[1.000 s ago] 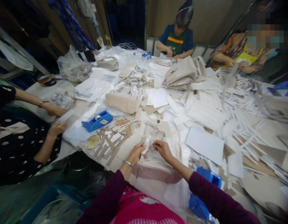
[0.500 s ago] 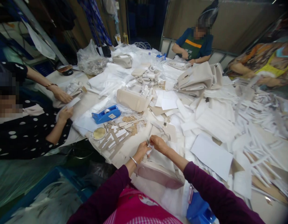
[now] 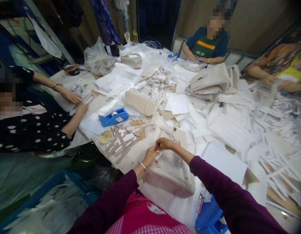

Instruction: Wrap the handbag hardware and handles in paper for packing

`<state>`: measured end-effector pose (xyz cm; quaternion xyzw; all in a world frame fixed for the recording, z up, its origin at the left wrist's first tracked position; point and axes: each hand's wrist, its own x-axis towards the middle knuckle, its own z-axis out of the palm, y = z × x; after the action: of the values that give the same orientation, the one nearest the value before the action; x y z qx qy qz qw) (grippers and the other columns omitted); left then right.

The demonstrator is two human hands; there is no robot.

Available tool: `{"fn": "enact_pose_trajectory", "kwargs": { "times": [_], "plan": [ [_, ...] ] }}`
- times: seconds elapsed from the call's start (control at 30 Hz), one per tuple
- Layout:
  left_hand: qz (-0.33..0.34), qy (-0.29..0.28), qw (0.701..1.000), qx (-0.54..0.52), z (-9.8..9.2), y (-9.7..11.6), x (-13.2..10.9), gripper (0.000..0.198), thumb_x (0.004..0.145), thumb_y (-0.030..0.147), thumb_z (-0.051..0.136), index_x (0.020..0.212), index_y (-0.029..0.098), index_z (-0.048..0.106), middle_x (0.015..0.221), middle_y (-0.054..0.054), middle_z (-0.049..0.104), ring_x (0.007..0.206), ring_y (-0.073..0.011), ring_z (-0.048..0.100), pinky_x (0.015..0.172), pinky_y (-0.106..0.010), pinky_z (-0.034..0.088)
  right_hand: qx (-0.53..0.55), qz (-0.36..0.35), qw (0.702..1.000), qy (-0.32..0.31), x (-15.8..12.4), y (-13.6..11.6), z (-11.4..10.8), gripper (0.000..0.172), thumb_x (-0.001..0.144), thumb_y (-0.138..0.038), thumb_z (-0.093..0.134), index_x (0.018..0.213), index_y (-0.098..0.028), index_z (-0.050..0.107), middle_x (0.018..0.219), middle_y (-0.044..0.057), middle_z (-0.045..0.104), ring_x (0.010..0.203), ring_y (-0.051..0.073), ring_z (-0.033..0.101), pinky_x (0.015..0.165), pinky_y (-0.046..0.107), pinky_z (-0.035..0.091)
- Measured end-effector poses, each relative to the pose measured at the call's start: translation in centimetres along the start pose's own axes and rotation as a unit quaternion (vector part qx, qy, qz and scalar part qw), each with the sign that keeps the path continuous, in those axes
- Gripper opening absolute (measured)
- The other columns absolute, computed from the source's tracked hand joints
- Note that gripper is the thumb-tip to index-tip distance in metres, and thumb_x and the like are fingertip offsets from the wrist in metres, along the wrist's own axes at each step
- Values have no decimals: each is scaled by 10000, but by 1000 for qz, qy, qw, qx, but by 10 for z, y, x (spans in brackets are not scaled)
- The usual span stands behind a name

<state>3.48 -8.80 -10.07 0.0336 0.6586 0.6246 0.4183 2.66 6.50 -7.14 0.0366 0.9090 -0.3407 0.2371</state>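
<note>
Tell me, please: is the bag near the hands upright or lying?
Lying: the bag has its base turned toward the camera.

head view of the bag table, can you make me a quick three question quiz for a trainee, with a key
1. Multiple choice: what lies directly below the camera wearer's left hand and right hand?
a) a blue tape dispenser
b) a pale handbag
c) a clear plastic sack

2. True or false: a silver bangle is on the wearer's left wrist.

3. Fill in the colour: across the table, a green apron has an ____ stripe.

Key: 1. b; 2. true; 3. orange
</note>
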Motion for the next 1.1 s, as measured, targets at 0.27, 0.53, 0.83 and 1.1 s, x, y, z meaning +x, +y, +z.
{"fn": "enact_pose_trajectory", "kwargs": {
  "times": [0.27,0.53,0.83,1.1],
  "plan": [
    [-23,29,999,-9,1,-1,0,207,664,183,665,633,174,461,438,76,474,291,-69,413,311,-184,252,-28,33,999,18,1,-4,6,112,565,-94,687,632,-184,680,547,-18,612,502,105,526,494,192,341],
    [-65,42,994,-80,-1,5,-1,144,601,151,623,611,165,479,455,50,466,348,-70,411,326,-186,270,-67,-69,987,132,-31,1,31,190,795,-110,510,767,-177,686,826,58,652,813,167,542,691,247,392],
    [-65,13,988,-139,-3,4,-2,153,532,188,624,622,154,505,502,35,482,398,-61,415,347,-185,246,-94,-259,939,205,-56,22,44,422,865,-70,357,1193,-205,585,1185,93,593,946,221,458,795,361,460],
    [-35,1,994,-108,-4,6,0,134,583,250,585,582,147,499,442,31,470,319,-56,360,325,-203,209,-53,-271,926,258,-51,33,53,441,873,-78,358,1242,-222,551,1212,88,580,964,229,455,827,413,464]
  ]
}}
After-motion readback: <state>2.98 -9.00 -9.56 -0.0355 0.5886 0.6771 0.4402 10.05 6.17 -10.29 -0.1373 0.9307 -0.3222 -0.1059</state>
